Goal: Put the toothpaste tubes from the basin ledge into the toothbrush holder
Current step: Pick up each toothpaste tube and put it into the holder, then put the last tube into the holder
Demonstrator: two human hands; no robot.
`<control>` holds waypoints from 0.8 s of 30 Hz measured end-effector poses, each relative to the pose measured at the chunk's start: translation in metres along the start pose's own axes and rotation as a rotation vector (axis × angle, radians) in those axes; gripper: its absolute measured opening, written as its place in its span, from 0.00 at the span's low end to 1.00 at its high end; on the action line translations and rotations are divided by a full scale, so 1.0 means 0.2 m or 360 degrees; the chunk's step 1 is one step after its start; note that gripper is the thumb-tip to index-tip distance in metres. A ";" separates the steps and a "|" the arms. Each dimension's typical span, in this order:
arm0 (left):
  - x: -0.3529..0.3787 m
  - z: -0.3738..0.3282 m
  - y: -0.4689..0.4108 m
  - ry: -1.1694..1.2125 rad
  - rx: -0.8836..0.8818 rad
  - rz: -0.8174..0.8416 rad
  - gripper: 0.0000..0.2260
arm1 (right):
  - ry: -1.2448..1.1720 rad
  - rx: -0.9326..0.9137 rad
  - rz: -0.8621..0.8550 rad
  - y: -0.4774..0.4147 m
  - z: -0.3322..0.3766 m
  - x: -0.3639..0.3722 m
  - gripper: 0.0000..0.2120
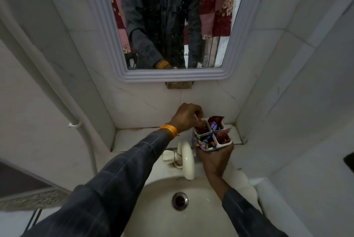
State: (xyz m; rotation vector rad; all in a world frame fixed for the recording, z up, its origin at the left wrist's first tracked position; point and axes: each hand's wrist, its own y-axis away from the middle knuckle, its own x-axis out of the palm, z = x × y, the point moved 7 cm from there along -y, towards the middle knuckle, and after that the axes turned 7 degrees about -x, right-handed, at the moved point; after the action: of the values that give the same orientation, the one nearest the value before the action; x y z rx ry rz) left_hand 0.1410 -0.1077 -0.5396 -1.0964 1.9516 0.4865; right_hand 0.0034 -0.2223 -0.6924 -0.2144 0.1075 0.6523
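A white toothbrush holder (220,145) with four compartments stands at the right end of the basin ledge (134,139). My right hand (214,160) grips it from the front and below. Red toothpaste tubes stick out of the back right compartment (215,120) and the front right compartment (223,136). A purple and dark tube (204,141) fills the front left compartment. My left hand (186,117) is closed on a red and white tube (200,128) whose lower end is inside the back left compartment.
A cream tap (186,160) curves over the basin (172,217) just left of the holder. A mirror (166,18) hangs on the tiled wall above the ledge. A white pipe (63,106) runs down the left wall. Walls close in on both sides.
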 end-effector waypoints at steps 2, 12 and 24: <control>0.03 0.02 -0.01 0.0026 -0.0038 -0.0009 0.15 | 0.0018 -0.0003 -0.0006 0.00 0.00 0.00 0.57; 0.01 0.12 0.00 -0.0020 -0.0165 -0.0129 0.12 | 0.0019 -0.0018 0.0017 0.01 0.02 -0.01 0.58; 0.03 -0.02 -0.04 -0.0413 0.0252 -0.0313 0.18 | -0.0008 -0.0024 -0.0195 -0.33 0.12 -0.15 0.55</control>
State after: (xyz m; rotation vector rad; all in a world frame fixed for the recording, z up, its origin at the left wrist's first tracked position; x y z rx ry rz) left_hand 0.1439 -0.1178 -0.5416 -1.0545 1.6096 0.3419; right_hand 0.0203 -0.2854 -0.6523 -0.2321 0.0841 0.5321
